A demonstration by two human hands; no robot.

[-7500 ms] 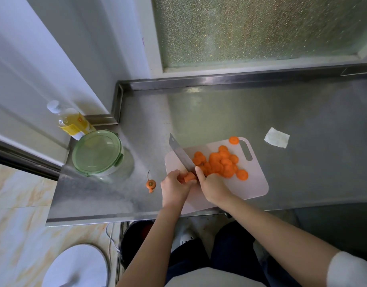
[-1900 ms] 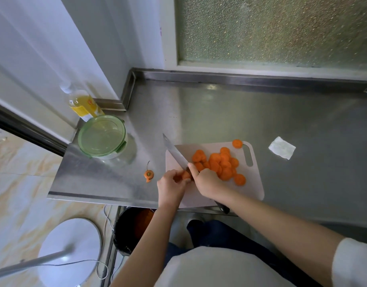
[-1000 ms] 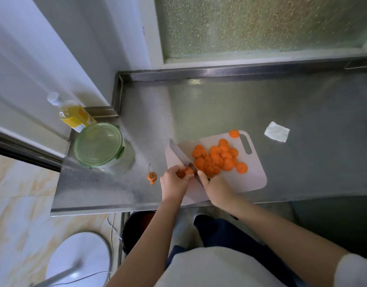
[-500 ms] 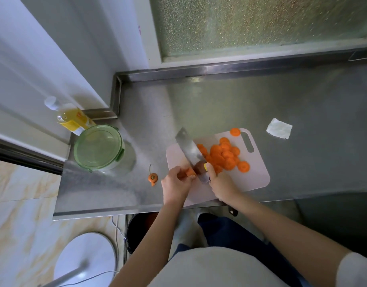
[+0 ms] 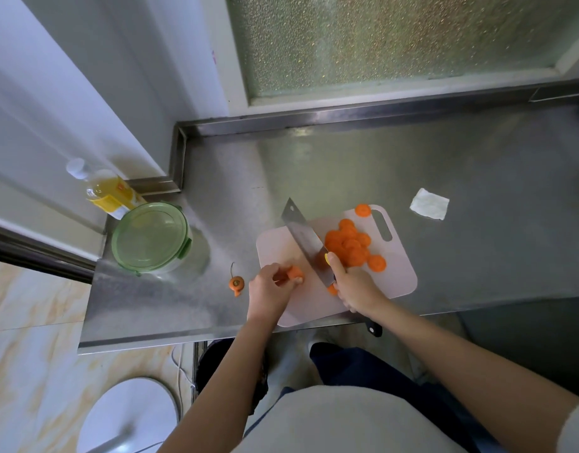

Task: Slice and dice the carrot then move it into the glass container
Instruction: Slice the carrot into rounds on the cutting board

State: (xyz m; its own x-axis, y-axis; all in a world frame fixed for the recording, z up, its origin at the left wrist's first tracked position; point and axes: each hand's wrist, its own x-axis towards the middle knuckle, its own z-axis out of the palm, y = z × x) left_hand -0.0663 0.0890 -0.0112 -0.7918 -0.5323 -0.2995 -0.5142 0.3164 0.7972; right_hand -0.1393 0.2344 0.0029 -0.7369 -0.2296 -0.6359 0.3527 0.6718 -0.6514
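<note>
One pale pink plastic cutting board (image 5: 397, 276), rounded at the corners with one slot handle, lies on the brushed stainless-steel desk (image 5: 484, 256). The left hand (image 5: 267, 293) pinches one short carrot stub (image 5: 294, 273) with curled fingertips on the board's left part. The right hand (image 5: 356, 287) is wrapped round the handle of one steel cleaver (image 5: 302, 235), forefinger laid along the blade. The broad rectangular blade is tilted and stands between the stub and the slices; whether its edge touches the board cannot be told.

Right of the blade lies one heap of round orange carrot slices (image 5: 347, 246), too overlapped to count. One lone slice (image 5: 362, 210) sits apart at the far edge beside the slot, and one small orange piece (image 5: 331, 290) shows by the right hand.

On the bare desk left of the board lies one cut-off carrot top (image 5: 236, 284) with a thin stalk. Further left stands one round glass container (image 5: 149, 237), its green clip lid on, with no carrot seen inside. Behind it is one bottle of yellow liquid (image 5: 108, 191). One folded white paper (image 5: 429, 204) lies right of the board.
</note>
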